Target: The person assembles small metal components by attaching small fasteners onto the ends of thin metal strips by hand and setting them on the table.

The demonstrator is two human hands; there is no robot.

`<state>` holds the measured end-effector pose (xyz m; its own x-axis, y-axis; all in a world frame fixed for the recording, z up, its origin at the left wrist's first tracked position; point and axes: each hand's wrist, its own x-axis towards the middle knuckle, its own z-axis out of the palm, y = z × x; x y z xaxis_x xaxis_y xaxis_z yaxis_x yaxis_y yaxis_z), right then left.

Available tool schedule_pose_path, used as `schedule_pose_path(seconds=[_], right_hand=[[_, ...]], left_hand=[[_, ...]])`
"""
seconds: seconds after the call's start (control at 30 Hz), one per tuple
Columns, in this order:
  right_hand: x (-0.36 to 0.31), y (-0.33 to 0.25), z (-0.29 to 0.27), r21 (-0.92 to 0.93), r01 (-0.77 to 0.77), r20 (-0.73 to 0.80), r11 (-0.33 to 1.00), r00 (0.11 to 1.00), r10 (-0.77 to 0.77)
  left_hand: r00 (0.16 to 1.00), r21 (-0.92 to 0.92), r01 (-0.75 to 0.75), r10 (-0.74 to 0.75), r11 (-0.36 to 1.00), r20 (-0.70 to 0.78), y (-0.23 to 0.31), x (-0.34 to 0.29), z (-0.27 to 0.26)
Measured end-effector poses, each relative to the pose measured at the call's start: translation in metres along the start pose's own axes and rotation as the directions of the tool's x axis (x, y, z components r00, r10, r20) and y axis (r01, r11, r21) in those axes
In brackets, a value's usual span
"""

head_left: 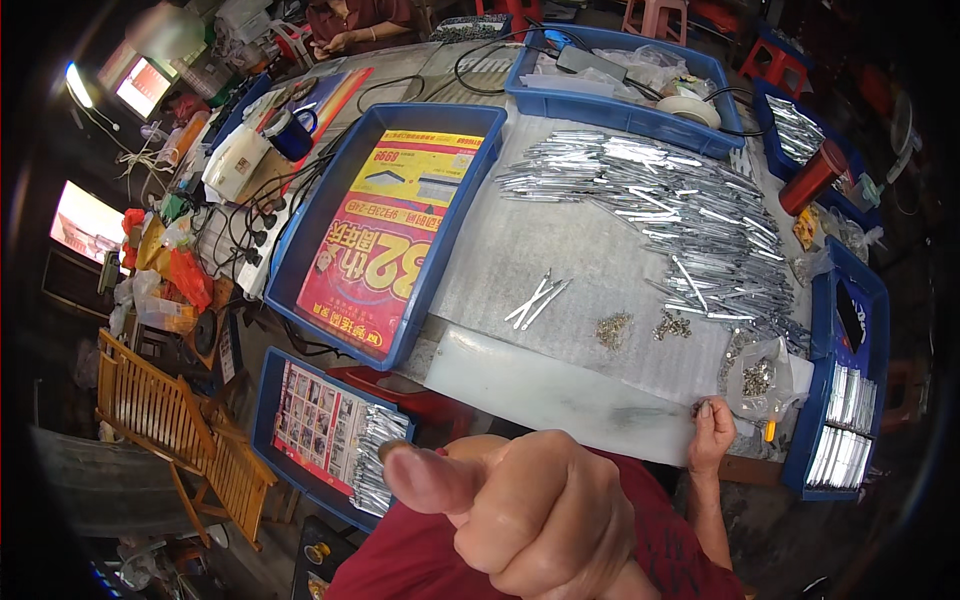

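My left hand [545, 510] is raised close to the camera, fingers curled into a fist and thumb stretched to the left; nothing shows in it. At the near right edge of the work table, my right hand [712, 432] is closed, fingertips together at the edge. A small dark bit shows there, too small to name. Just beyond it stands a clear plastic bag [760, 385] of small metal parts. Three slim silver metal pieces [538, 303] lie apart mid-table, near a brass-coloured pile of tiny parts [613, 330] and another small pile [672, 325]. A large heap of silver pieces [690, 210] spreads behind.
A blue tray lined with a printed poster [385, 230] stands left; a lower blue tray [330, 430] holds silver pieces. At right, a blue tray [845, 400] contains stacked bundles. A cluttered blue bin [620, 105] and red cylinder [812, 177] sit farther back. Another person [355, 25] sits opposite.
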<state>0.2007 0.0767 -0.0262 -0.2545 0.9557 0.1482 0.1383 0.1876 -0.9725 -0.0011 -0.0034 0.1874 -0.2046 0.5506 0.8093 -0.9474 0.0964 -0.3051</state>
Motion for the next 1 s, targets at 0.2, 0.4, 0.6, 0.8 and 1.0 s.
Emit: schedule_pose_path(seconds=[0.2,0.4,0.6,0.8,1.0], right_hand=[[0.0,0.0,-0.003,-0.027,0.021,-0.003,0.999,1.0,-0.021],[-0.002,0.004,0.0,-0.018,0.023,-0.031,1.0,0.999,-0.023],[0.0,-0.009,0.004,0.005,0.015,-0.023,1.0,1.0,-0.015],[0.001,-0.006,0.001,-0.011,0.017,-0.021,1.0,1.0,-0.017],[0.001,-0.009,0.003,-0.002,0.018,-0.021,1.0,1.0,-0.018]], left_hand=[[0.998,0.111,0.007,-0.013,0.994,0.056,0.006,-0.007,-0.006],[0.84,0.513,0.12,0.189,0.85,-0.509,0.044,-0.039,-0.028],[0.692,0.583,0.179,0.32,0.792,-0.647,0.068,-0.073,-0.052],[0.609,0.592,0.201,0.374,0.78,-0.7,0.068,-0.078,-0.062],[0.553,0.607,0.217,0.416,0.764,-0.721,0.066,-0.08,-0.064]])
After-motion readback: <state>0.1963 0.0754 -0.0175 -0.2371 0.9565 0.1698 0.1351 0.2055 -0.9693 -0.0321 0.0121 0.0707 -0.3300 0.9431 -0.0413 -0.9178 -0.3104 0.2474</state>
